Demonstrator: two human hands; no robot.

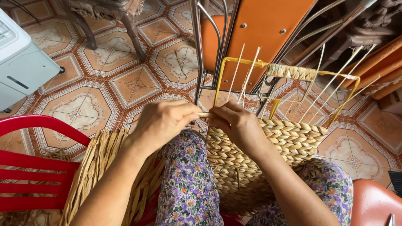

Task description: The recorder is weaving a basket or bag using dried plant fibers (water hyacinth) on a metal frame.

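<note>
A half-woven basket [268, 146] of pale braided straw rests on the person's lap (floral-print trousers). At its near rim, the left hand [161, 121] and right hand [236, 123] both pinch one straw strand [204, 114]. Beyond the woven part rises its bare yellow wire frame [238, 62] with thin upright reeds [331, 83].

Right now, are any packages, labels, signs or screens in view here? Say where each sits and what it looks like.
None that I can make out.
Nearest candidate: a white appliance at the left edge on the tiled floor, boxy, with a dark slot on its side; no screen or label shows.
The hands, left and right, hold only a pale strand at the half-woven basket.
</note>
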